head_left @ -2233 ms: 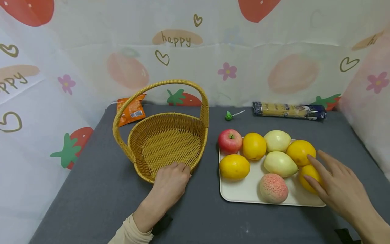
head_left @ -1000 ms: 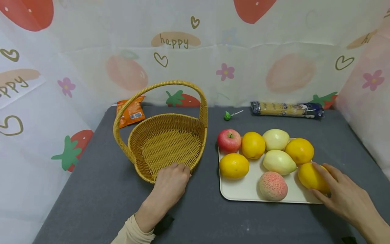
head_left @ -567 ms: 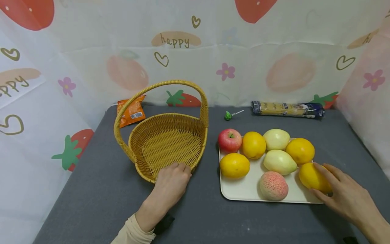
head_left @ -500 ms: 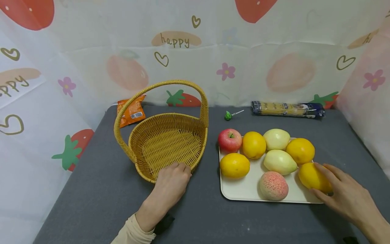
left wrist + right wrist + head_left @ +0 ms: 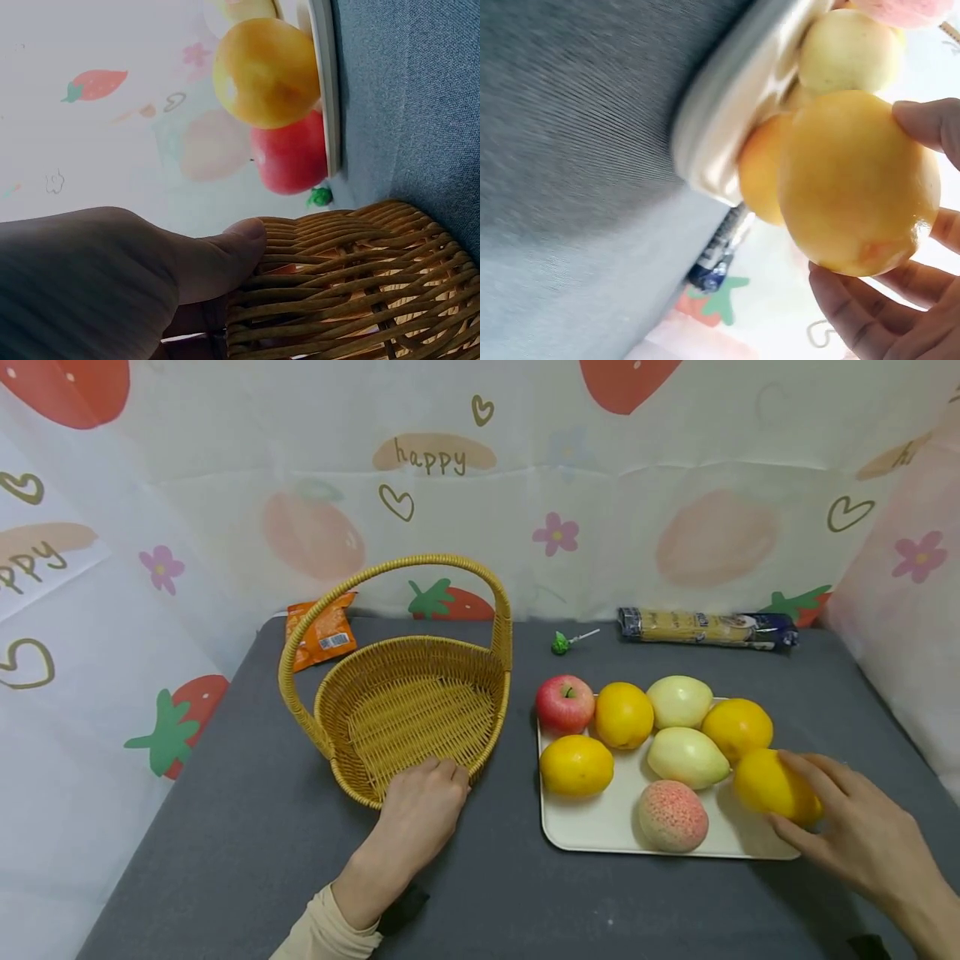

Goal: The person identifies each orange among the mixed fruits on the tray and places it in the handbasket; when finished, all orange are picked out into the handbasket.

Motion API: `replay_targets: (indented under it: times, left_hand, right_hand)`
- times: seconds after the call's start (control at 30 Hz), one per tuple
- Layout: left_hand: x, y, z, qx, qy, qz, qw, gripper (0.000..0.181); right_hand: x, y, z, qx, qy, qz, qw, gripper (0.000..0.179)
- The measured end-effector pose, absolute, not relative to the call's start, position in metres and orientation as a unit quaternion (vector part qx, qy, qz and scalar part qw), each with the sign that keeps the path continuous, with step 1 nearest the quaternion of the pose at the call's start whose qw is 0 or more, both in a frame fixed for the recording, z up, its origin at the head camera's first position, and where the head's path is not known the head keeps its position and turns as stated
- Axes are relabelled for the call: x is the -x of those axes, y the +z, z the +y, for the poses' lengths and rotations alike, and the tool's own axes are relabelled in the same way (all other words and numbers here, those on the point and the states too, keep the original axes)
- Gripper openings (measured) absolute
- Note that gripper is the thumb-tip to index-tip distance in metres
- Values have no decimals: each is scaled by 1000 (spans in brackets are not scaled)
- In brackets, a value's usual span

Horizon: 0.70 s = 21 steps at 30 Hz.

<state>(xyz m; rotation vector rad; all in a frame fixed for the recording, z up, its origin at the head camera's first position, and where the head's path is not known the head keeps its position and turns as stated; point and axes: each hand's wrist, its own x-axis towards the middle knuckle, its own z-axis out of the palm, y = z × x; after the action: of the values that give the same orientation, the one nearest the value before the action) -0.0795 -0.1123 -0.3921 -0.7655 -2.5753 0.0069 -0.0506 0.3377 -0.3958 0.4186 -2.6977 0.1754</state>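
My right hand (image 5: 862, 831) pinches a yellow lemon (image 5: 776, 787) between thumb and fingers, just above the right end of the white tray (image 5: 600, 837). In the right wrist view the lemon (image 5: 859, 184) appears smooth and oval, apart from the tray. My left hand (image 5: 423, 818) grips the near rim of the yellow wicker basket (image 5: 420, 727), its thumb over the edge in the left wrist view. Nothing lies inside the basket. On the tray sit a red apple (image 5: 565, 704), a peach (image 5: 672, 816), two pale green fruits (image 5: 687, 758) and several yellow fruits (image 5: 577, 766).
An orange packet (image 5: 324, 635) lies behind the basket's left side. Behind the tray are a green lollipop (image 5: 561, 643) and a long pack of noodles (image 5: 705, 628). The basket's tall handle (image 5: 427, 562) arches over its opening. A printed cloth (image 5: 600, 543) hangs behind the grey table (image 5: 495, 893).
My right hand came down to the lemon, took hold of it and has raised it slightly off the tray. The left hand and basket have stayed in place.
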Motion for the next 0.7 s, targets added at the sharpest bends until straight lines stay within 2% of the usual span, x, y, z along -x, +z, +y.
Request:
replay_targets:
  times: [0.07,0.2,0.33,0.5,0.7]
  left_hand:
    - [79,-392,-113,278,3,-934,225,15]
    - [80,-392,-113,280,2,-933,226,14]
    - [80,-393,-113,280,3,-933,226,12]
    - [80,-393,-113,280,2,-932,228,11]
    - [80,-392,-113,282,1,-932,228,12]
  right_hand:
    - [53,-392,336,-166,67,-959,220,75]
    - [60,-381,328,-187,64,-948,249,89]
    - [68,-368,316,-202,60,-941,264,93]
    - [78,-353,302,-225,66,-936,263,92]
    - [88,-338,284,-266,56,-920,281,83]
